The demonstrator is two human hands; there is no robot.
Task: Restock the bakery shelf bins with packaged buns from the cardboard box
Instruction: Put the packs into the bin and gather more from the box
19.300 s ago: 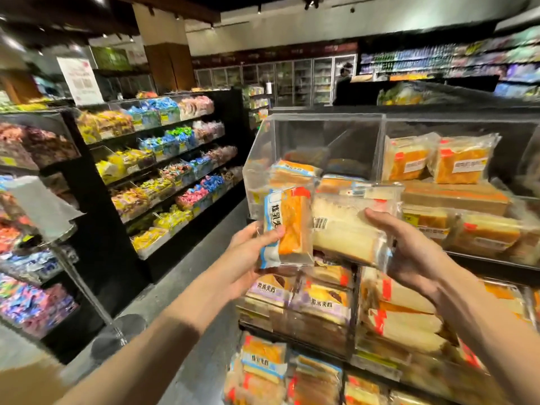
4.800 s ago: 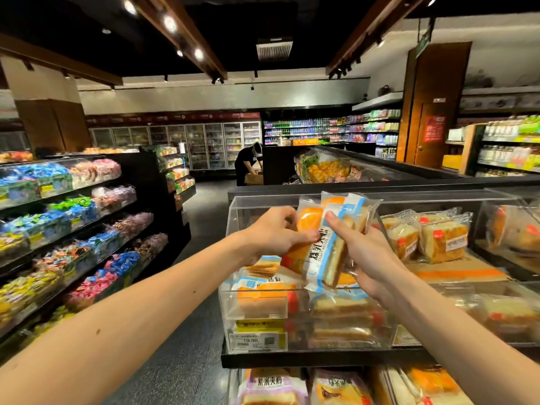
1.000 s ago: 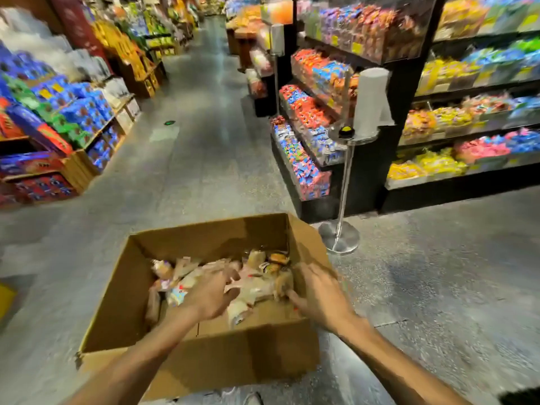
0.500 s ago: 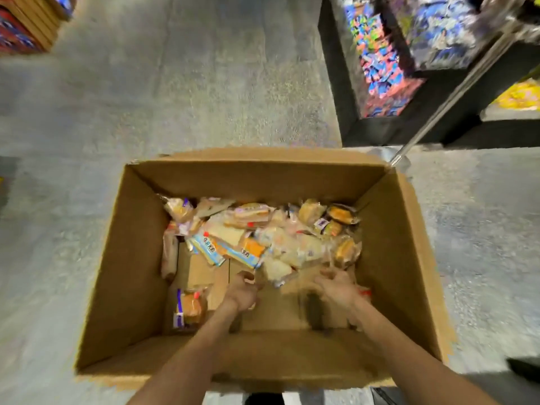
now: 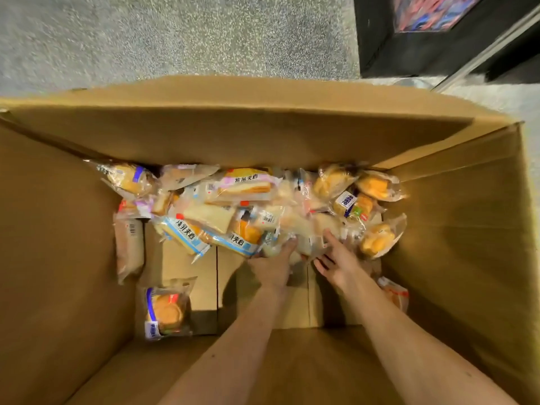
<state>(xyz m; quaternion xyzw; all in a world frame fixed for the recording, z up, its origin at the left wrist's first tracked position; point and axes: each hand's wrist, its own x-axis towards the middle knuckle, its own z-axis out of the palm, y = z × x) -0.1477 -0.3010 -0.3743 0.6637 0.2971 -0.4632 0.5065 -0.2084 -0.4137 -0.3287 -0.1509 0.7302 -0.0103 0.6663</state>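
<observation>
Head: cardboard box (image 5: 233, 127) on grey speckled floor (image 5: 204, 33), blk shelf (image 5: 423, 54) top-rt

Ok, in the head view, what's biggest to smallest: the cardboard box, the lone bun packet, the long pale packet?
1. cardboard box, by far.
2. Then lone bun packet and long pale packet: one wider, one longer, too close to rank.

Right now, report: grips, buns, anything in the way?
Both in the box: left grip dug into the buns, hold unclear; right grip open on them. Pile along far wall. Nothing blocking.
</observation>
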